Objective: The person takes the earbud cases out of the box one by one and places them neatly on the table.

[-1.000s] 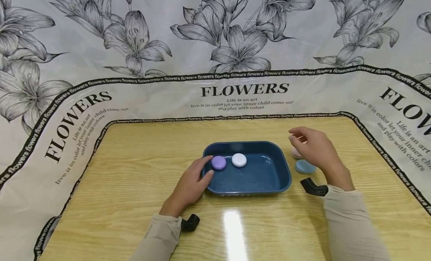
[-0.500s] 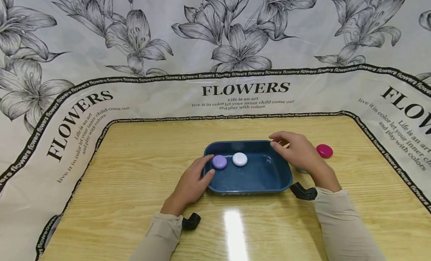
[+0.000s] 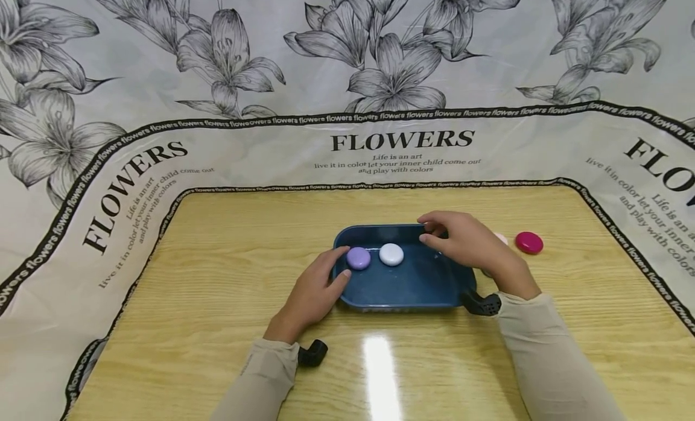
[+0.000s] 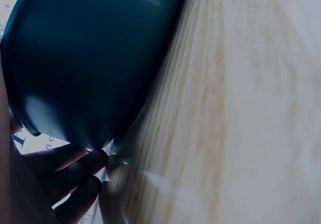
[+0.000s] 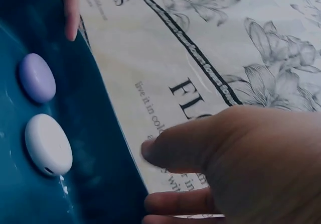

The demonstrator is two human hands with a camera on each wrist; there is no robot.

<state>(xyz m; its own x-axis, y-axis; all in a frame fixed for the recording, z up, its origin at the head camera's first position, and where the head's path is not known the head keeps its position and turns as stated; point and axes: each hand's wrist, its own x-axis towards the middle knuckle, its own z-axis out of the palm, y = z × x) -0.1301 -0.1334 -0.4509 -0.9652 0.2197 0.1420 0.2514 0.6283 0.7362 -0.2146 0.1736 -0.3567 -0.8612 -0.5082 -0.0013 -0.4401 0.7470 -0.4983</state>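
A dark blue plastic tub (image 3: 407, 291) stands on the table. On its floor lie two smooth round discs, a lilac one (image 3: 359, 258) and a white one (image 3: 391, 254). My left hand (image 3: 312, 291) grips the tub's left end, thumb and index finger over the rim, other fingers along the outer wall in the left wrist view. Above the tub's back right corner is my right hand (image 3: 461, 240). In the right wrist view its thumb (image 5: 175, 143) and fingers (image 5: 178, 203) stand apart, with nothing visible between them.
Right of the tub lie a crimson disc (image 3: 529, 242) and a pale pink disc (image 3: 502, 238), partly hidden by the right hand. A light blue disc there is almost wholly covered. A floral cloth (image 3: 402, 149) borders the wooden table (image 3: 233, 246).
My right hand has moved left from above the loose discs to the tub's back right corner, uncovering the crimson disc. The left hand stays at the tub's left end.
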